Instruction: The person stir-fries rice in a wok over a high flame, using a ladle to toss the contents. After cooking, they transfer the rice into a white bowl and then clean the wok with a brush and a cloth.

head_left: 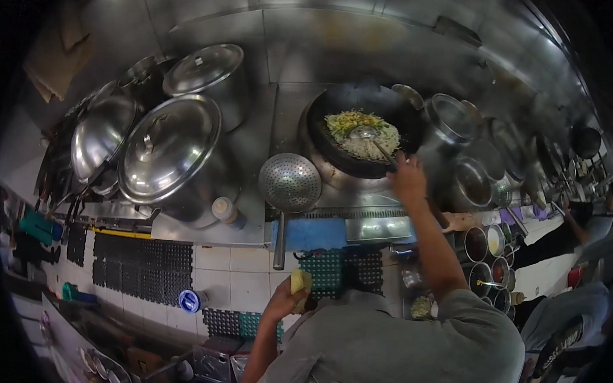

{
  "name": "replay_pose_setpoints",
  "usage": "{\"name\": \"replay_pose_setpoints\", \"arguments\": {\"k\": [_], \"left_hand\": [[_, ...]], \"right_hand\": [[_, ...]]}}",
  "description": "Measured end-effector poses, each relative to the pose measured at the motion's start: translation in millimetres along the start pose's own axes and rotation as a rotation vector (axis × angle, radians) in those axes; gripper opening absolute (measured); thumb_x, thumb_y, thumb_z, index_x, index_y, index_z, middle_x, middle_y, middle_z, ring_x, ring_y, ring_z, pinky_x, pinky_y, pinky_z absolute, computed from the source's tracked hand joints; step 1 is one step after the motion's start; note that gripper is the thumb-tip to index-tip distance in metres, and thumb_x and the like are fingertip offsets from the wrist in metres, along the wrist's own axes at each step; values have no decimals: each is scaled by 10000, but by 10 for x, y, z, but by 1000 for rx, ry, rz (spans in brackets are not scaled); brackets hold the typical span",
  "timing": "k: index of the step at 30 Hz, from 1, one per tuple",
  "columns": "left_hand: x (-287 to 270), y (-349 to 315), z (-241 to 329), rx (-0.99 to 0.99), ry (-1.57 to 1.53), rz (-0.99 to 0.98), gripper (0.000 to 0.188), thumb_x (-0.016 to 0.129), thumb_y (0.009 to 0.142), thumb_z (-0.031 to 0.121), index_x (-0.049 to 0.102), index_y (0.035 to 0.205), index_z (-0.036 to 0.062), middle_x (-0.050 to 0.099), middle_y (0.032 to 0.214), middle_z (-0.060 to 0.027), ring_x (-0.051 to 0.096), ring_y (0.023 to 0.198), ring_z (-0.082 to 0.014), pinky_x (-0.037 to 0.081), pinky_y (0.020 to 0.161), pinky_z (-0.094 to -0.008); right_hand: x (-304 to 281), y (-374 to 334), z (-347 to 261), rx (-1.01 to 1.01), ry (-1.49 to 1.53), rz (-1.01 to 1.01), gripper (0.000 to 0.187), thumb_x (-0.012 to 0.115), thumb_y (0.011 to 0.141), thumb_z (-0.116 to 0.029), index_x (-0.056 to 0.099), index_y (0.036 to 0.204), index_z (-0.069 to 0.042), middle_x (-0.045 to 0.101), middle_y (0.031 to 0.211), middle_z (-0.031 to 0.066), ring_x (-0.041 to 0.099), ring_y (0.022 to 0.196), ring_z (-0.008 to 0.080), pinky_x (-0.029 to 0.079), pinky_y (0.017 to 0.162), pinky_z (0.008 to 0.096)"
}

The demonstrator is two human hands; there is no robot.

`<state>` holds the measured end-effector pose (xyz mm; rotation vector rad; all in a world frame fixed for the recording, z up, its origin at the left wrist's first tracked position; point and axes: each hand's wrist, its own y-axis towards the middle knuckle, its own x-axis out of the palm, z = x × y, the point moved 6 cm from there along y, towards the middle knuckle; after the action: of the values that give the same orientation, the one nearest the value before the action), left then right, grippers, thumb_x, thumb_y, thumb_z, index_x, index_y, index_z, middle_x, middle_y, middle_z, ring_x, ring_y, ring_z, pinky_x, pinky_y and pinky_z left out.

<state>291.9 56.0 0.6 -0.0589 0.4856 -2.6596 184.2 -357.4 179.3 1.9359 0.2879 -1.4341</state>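
A dark wok (317,141) sits on the steel range, with rice (379,145) mixed with yellow and green bits in it. My right hand (408,179) is closed round the handle of a ladle (362,132), and its bowl rests among the rice. Down by the front of the range, my left hand (282,304) grips a folded yellow cloth (300,281), away from the wok. To the wok's left lies a perforated skimmer (290,182), its handle pointing toward me over the front edge.
Left of the skimmer stand large lidded pots (170,150) and a squeeze bottle (225,209). Pans and strainers (452,117) crowd the right side. Containers of ingredients (476,244) stand at the near right, with a person (575,313) beyond. Rubber mats (143,266) cover part of the tiled floor.
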Motion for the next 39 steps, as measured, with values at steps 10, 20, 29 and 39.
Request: {"name": "replay_pose_setpoints", "arguments": {"k": [10, 20, 29, 39], "left_hand": [[244, 599, 515, -199, -276, 207, 359, 600, 992, 344, 549, 1155, 28, 685, 847, -154, 686, 665, -227, 523, 535, -304], [1584, 2047, 1162, -180, -839, -7, 713, 327, 1016, 664, 548, 1236, 24, 669, 1127, -220, 686, 922, -332, 604, 693, -469], [1447, 3461, 1756, -290, -790, 137, 436, 570, 997, 477, 533, 1187, 86, 605, 1004, -121, 651, 843, -317, 593, 694, -439], [1593, 3763, 977, -354, -896, 94, 178, 598, 924, 166, 534, 1077, 100, 610, 899, -86, 609, 660, -220, 433, 439, -318]], "right_hand": [[428, -461, 1180, 209, 630, -144, 198, 713, 893, -137, 633, 993, 14, 659, 718, 165, 677, 681, 356, 502, 630, 439], [975, 1461, 1905, -51, 513, -227, 460, 584, 943, -57, 577, 1397, -133, 686, 1066, 219, 676, 920, 407, 529, 820, 496], [977, 1391, 980, -275, 226, -438, 470, 589, 939, -128, 593, 1393, -245, 693, 984, 200, 672, 948, 410, 548, 838, 513], [266, 598, 976, 7, 559, -235, 446, 613, 928, -56, 641, 1347, -204, 664, 807, 215, 659, 733, 391, 512, 693, 480]]}}
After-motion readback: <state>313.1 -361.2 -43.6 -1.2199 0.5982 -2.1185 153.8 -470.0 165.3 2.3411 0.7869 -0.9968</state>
